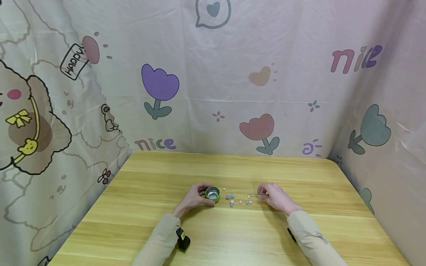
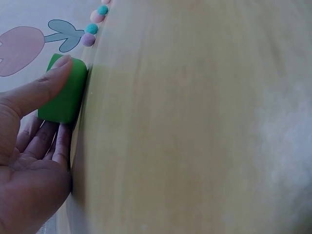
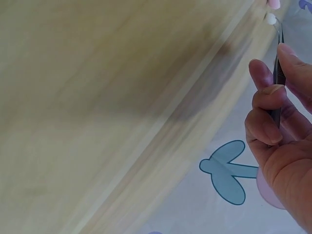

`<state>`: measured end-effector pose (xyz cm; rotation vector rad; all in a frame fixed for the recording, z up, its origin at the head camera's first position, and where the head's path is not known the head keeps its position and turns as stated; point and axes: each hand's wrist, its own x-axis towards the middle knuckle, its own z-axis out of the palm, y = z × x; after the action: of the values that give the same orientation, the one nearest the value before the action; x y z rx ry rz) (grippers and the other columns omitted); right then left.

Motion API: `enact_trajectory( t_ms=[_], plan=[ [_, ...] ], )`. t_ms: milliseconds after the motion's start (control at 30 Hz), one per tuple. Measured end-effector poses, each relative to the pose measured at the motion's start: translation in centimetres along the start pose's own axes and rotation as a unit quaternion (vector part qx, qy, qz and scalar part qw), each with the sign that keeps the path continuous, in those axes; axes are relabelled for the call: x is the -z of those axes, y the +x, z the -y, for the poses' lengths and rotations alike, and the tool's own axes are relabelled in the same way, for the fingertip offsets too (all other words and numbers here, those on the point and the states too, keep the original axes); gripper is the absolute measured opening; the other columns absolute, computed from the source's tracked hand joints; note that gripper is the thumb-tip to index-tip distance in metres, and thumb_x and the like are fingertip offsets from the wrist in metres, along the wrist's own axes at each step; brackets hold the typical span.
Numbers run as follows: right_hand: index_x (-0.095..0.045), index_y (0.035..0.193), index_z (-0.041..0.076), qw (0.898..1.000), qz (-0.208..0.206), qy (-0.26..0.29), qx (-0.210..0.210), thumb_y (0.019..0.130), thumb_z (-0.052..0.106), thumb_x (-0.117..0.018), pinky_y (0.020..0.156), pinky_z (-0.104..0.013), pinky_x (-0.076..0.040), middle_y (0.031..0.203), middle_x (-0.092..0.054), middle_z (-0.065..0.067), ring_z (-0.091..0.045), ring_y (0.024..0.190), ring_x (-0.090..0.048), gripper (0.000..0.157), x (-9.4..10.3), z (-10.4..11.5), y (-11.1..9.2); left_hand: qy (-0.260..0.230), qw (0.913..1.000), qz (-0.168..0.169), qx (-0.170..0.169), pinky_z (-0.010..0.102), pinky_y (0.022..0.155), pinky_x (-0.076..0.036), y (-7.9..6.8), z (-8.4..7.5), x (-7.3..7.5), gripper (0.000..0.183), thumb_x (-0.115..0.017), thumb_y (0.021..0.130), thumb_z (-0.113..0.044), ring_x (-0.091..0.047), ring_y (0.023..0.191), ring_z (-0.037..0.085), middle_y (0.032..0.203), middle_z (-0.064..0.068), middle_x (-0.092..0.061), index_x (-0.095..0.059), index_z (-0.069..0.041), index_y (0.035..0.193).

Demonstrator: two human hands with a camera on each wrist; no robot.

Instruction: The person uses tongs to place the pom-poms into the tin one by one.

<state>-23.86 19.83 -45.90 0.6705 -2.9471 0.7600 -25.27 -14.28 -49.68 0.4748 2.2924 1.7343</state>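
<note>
My left hand (image 1: 194, 197) grips a small round tin (image 1: 217, 198), green outside and silver inside, standing open side up on the table. In the left wrist view the thumb lies along the green wall (image 2: 73, 95) of the tin, with the fingers on its other side. My right hand (image 1: 277, 198) holds metal tweezers (image 1: 257, 194) that point left. Their tips are at a pale pom-pom (image 1: 249, 197); in the right wrist view this whitish ball (image 3: 271, 19) lies at the tips. Whether they pinch it, I cannot tell. Inside the tin no pom-pom shows.
Several small pom-poms, among them a purple one (image 1: 227, 197), a teal one (image 1: 232, 195) and a pink one (image 1: 240, 202), lie between the hands. One pale pom-pom (image 1: 224, 189) sits farther back. The wooden table (image 1: 213, 236) meets a printed cloth (image 1: 213, 122) behind and at both sides.
</note>
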Motion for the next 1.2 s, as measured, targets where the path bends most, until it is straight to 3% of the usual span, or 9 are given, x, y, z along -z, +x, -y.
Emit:
enact_trajectory(
  t_ms=[1200],
  plan=[
    [-0.069, 0.086, 0.009, 1.0, -0.004, 0.006, -0.013, 0.089, 0.004, -0.071, 0.061, -0.022, -0.046, 0.075, -0.067, 0.001, -0.008, 0.067, -0.054, 0.006, -0.28, -0.08, 0.11, -0.006, 0.9999, 0.005, -0.007, 0.045, 0.105, -0.051, -0.07, 0.14, -0.09, 0.066, -0.085, 0.075, 0.0, -0.062, 0.117, 0.031, 0.13, 0.027, -0.061, -0.055, 0.008, 0.133]
  ],
)
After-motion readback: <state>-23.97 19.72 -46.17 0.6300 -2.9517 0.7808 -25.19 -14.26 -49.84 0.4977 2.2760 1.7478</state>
